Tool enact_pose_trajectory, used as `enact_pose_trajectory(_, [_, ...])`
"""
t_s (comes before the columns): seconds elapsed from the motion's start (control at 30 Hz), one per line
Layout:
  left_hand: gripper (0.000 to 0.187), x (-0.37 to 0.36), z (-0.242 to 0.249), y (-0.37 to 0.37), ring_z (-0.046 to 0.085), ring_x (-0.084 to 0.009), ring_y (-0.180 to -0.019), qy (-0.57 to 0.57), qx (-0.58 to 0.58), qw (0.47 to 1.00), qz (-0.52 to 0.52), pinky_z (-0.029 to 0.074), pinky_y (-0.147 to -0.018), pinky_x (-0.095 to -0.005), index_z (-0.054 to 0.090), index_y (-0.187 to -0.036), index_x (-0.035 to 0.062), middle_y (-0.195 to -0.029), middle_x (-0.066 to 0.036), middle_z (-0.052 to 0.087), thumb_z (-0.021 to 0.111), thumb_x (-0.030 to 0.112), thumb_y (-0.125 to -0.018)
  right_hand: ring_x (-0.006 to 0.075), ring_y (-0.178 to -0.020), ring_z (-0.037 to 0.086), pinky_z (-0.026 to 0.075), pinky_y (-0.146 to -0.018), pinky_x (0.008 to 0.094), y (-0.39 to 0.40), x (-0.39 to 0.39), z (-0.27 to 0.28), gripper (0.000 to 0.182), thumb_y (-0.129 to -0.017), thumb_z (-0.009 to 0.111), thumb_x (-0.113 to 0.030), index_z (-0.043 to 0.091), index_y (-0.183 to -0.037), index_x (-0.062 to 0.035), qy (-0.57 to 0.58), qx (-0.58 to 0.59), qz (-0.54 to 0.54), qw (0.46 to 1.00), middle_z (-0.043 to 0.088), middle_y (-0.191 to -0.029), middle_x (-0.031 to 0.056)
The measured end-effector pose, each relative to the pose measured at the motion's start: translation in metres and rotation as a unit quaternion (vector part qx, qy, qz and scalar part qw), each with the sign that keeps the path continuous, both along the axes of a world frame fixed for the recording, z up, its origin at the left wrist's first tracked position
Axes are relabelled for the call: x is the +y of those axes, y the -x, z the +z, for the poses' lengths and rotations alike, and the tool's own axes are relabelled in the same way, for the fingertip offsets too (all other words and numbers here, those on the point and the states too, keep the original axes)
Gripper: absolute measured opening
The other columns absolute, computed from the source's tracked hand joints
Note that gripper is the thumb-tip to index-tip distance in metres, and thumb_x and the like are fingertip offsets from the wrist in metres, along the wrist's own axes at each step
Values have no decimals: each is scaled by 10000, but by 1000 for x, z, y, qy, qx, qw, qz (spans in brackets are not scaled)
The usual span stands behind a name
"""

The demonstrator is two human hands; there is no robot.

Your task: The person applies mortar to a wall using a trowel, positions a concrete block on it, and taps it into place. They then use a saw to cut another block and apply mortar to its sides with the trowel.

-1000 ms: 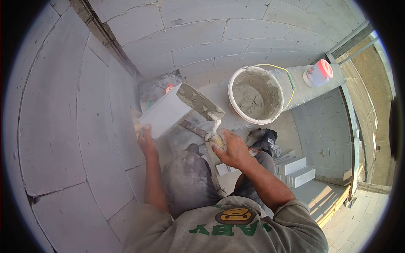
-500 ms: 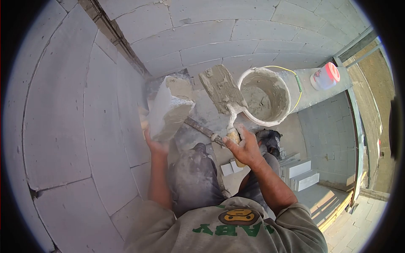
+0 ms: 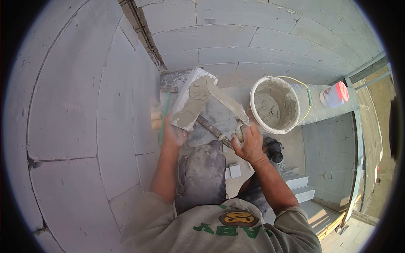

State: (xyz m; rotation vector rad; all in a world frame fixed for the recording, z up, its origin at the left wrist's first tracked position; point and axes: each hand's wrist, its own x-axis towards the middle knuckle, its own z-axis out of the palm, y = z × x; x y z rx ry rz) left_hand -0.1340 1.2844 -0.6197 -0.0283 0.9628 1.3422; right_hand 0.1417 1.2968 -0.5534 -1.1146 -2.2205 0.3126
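My left hand [image 3: 176, 134] grips the lower end of a white lightweight block [image 3: 184, 100], tilted up, with grey mortar over the side facing right. In my right hand [image 3: 252, 143] is the handle of a trowel [image 3: 228, 103]. Its mortar-coated blade is turned nearly edge-on, and its far end touches the mortar near the block's top. Below the blade lies a long, narrow dark tool [image 3: 209, 127], its near end close to my right hand. A white bucket [image 3: 252, 98] with mortar inside stands just right of the trowel.
A hammer [image 3: 169, 89] with a green handle lies behind the block. Right of the bucket, a clear jar with a pink lid [image 3: 334, 95] stands on the plank [image 3: 314, 113]. Block walls [image 3: 122, 105] rise at left and ahead. Cut block pieces [image 3: 297, 181] lie below right.
The trowel has swung left from beside the bucket to the block, its blade turning from flat to edge-on. The block has turned, showing more of its mortared side. The view has shifted slightly.
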Motion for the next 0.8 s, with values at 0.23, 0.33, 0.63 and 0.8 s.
enact_pose_trajectory(0.23, [588, 14, 42, -15, 602, -246, -658, -32, -32, 998, -53, 311, -404, -237, 563, -1205, 211, -986, -23, 647, 456, 655, -835, 364, -802, 522, 460, -658, 440, 13, 43, -6, 355, -695, 718, -93, 555, -998, -5, -70, 68, -53, 994, 457, -922, 179])
enact_pose_trajectory(0.33, [604, 20, 77, -34, 597, -252, -703, -29, -44, 997, -47, 314, -415, -242, 556, -1226, 210, -1008, -27, 640, 463, 661, -835, 364, -805, 526, 462, -649, 440, 20, 51, 11, 380, -685, 714, -71, 571, -1034, -32, -100, 88, -50, 990, 458, -929, 169])
enact_pose_trajectory(0.63, [701, 32, 133, -92, 587, -202, -1110, -116, -110, 986, -41, 473, -706, -327, 514, -1329, 157, -1235, -21, 602, 538, 647, -829, 363, -951, 615, 539, -754, 413, 11, 44, 16, 550, -671, 752, -103, 587, -1195, -81, -39, 90, -3, 995, 556, -1096, 167])
enact_pose_trajectory(0.8, [671, 29, 121, -103, 576, -211, -1168, -120, -123, 984, -50, 514, -919, -397, 500, -1348, 152, -1287, -39, 593, 513, 623, -870, 362, -1033, 619, 547, -828, 395, -14, 51, -14, 601, -735, 728, -134, 532, -1302, -126, -5, 4, 20, 1000, 558, -1228, 156])
